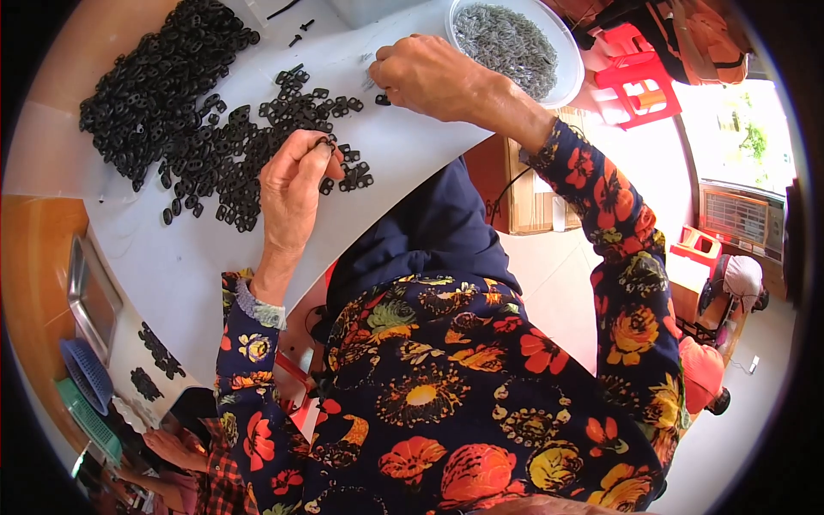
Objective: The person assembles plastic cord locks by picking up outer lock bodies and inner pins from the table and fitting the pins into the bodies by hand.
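My left hand [292,182] is closed, its thumb and fingertips pinching a small black plastic piece [326,142] with a hole. Around it on the white table spreads a loose scatter of similar black two-holed pieces [249,163], rising to a heap [167,81] at the far left. My right hand [433,79] is bent down over the tabletop, fingers drawn together beside a few tiny silvery bits [367,73]. What its fingertips hold, if anything, is hidden. Just beyond it stands a round white tub [566,75] filled with fine silvery, spring-like pieces [506,47].
A few black pegs [296,39] lie at the table's far side. At left are a metal tray [93,296], a blue basket [86,373] and a green basket [90,421]. A co-worker's hand [176,448] shows lower left. Red stools [639,90] and a cardboard box [534,202] stand right.
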The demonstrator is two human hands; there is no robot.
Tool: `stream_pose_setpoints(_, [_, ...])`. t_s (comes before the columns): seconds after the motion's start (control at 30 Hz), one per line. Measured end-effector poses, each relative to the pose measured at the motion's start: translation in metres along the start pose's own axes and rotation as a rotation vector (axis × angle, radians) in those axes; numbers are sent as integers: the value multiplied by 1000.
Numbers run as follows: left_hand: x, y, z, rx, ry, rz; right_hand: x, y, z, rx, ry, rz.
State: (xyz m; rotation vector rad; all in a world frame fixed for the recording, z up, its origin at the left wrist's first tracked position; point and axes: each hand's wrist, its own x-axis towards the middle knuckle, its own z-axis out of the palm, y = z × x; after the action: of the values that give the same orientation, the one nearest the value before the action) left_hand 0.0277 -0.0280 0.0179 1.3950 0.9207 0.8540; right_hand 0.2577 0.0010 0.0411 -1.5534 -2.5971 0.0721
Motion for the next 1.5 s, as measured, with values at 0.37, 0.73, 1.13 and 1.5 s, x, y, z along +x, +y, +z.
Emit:
stream_pose_setpoints(0.37, [0,0,-4,-76,42,-58,-22,-44,-3,932,227,295])
stream_pose_setpoints(0.73, [2,-6,-4,-122,18,-9,-11,-60,19,1480,260,313])
stream_pose_setpoints(1.13, [1,-7,-6,-117,34,24,-5,-74,38,1642,378,310])
stream_pose_setpoints(1.5, [1,-14,-4,-116,31,81,-7,-83,40,1634,481,303])
